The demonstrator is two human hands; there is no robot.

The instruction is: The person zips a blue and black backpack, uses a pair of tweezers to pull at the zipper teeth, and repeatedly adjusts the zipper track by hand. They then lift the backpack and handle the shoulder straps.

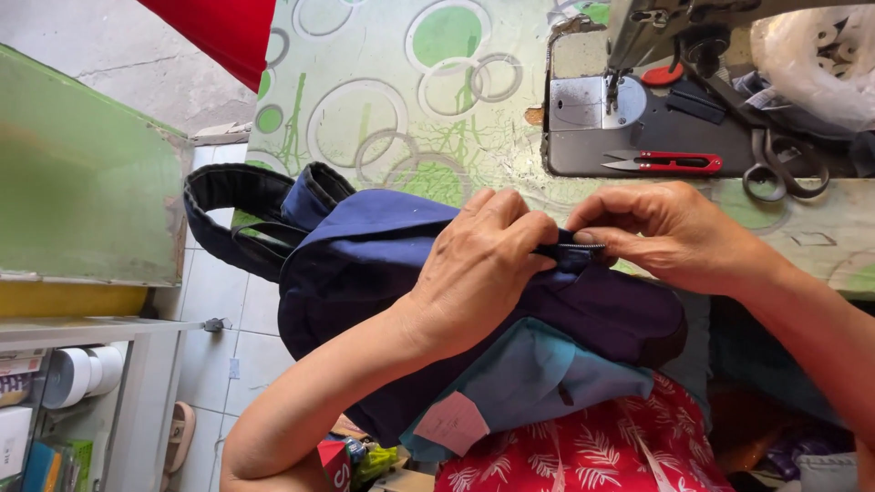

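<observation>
Hands meet over a navy blue bag (383,273) that lies bunched across the person's lap, just below the near edge of the surface (365,109), so the fabric is propped up close to the eyes. The left hand (478,264) clamps down on a fold of the bag beside the zipper (579,246), apparently to hold the cloth taut. The right hand (665,232) pinches together on the zipper's short exposed stretch from the other side, thumb and fingertips closed on it. The bag's dark straps (232,214) hang off to the left, out of the way. On the surface, red-handled thread snips (670,164) and scissors (779,169) lie beside the sewing machine (638,55), near the right hand.
</observation>
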